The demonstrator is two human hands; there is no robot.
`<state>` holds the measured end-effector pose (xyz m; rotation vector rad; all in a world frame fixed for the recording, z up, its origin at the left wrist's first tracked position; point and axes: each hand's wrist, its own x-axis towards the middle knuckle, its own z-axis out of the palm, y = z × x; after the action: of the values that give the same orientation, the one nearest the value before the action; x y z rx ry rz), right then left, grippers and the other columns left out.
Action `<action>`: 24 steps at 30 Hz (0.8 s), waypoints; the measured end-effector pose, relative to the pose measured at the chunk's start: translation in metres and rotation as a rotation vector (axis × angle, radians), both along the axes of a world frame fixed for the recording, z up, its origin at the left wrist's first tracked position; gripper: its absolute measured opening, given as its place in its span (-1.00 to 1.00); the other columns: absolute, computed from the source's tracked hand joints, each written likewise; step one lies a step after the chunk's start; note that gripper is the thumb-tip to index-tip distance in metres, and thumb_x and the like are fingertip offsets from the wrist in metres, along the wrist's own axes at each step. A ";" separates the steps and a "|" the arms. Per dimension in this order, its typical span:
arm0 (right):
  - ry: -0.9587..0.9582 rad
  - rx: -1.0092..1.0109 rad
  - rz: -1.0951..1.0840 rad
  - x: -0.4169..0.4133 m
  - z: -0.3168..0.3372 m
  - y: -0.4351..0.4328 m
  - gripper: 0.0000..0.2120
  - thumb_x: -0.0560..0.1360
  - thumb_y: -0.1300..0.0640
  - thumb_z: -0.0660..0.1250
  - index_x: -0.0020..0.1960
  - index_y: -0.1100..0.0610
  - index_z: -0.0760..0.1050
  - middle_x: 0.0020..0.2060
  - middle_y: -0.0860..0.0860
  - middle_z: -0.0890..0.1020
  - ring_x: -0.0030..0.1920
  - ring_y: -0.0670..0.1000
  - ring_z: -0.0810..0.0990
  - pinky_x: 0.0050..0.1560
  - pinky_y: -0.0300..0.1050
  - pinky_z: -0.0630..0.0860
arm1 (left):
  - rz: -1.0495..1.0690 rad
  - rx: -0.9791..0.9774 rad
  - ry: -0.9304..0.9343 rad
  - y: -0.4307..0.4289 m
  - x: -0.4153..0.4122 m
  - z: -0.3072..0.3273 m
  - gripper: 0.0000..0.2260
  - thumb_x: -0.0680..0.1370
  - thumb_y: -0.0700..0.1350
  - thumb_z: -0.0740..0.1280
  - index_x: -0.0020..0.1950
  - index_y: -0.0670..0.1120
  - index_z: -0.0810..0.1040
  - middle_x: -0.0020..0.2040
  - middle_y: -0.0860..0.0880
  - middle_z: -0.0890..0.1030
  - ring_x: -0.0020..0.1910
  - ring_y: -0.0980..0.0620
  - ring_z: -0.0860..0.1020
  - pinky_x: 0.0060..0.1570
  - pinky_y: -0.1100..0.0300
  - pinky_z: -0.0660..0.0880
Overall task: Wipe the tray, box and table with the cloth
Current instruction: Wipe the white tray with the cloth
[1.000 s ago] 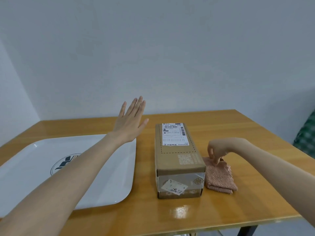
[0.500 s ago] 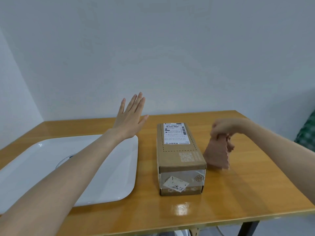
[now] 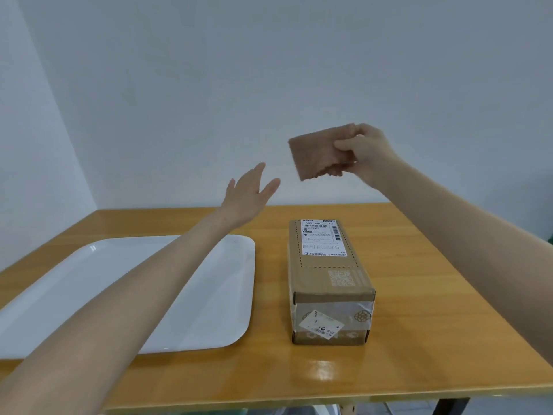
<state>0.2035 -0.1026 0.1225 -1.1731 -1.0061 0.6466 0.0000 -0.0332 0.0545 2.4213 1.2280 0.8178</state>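
Observation:
My right hand (image 3: pixel 363 151) grips a folded pinkish-brown cloth (image 3: pixel 318 152) by its right edge and holds it high in the air, above the far end of the cardboard box (image 3: pixel 327 280). The box lies lengthwise in the middle of the wooden table (image 3: pixel 434 310), with a shipping label on top and tape across its near end. A white tray (image 3: pixel 206 295) rests on the table to the box's left. My left hand (image 3: pixel 248 196) hovers open above the tray's far right corner, fingers spread, just below and left of the cloth.
A pale wall stands right behind the table's far edge, and a second wall closes the left side. The table's near edge runs along the bottom, with a dark leg at the lower right. A bit of green fabric (image 3: pixel 550 235) shows at the right border.
My right hand has picked the cloth up off the table beside the box and raised it high to the left. My left hand has lifted and turned towards the cloth.

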 end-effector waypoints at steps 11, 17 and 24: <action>0.158 -0.046 0.444 -0.079 -0.034 0.031 -0.81 0.43 0.49 0.17 -0.23 0.25 0.41 -0.35 0.10 0.48 -0.35 0.05 0.47 -0.27 -0.10 0.49 | 0.026 -0.548 -0.713 0.008 -0.058 0.011 -0.72 0.53 0.15 0.29 0.01 -0.06 0.53 0.03 0.01 0.63 -0.03 0.05 0.61 -0.01 0.10 0.42; 0.064 -0.195 0.473 -0.097 -0.051 0.046 -0.38 0.36 0.38 0.40 0.35 0.16 0.27 0.15 0.17 0.47 0.18 0.13 0.51 0.03 -0.08 0.51 | 0.060 -0.438 -0.743 0.016 -0.093 0.007 -0.87 0.50 -0.07 0.40 0.01 0.00 0.52 -0.02 -0.01 0.62 -0.08 0.07 0.59 -0.02 0.15 0.44; -0.637 -0.236 0.267 -0.119 -0.068 0.051 -0.86 0.41 0.16 0.44 -0.05 0.18 0.59 -0.28 0.00 0.58 -0.22 -0.02 0.56 -0.28 -0.29 0.52 | 0.121 -0.279 -0.590 0.019 -0.118 -0.008 -0.85 0.52 -0.10 0.38 0.07 -0.06 0.57 -0.14 0.03 0.58 -0.15 0.20 0.51 -0.14 0.30 0.40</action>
<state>0.0850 -0.0511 0.0550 -1.5119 -1.6790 0.6224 -0.1176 -0.0139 0.0469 1.7188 1.1557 1.1935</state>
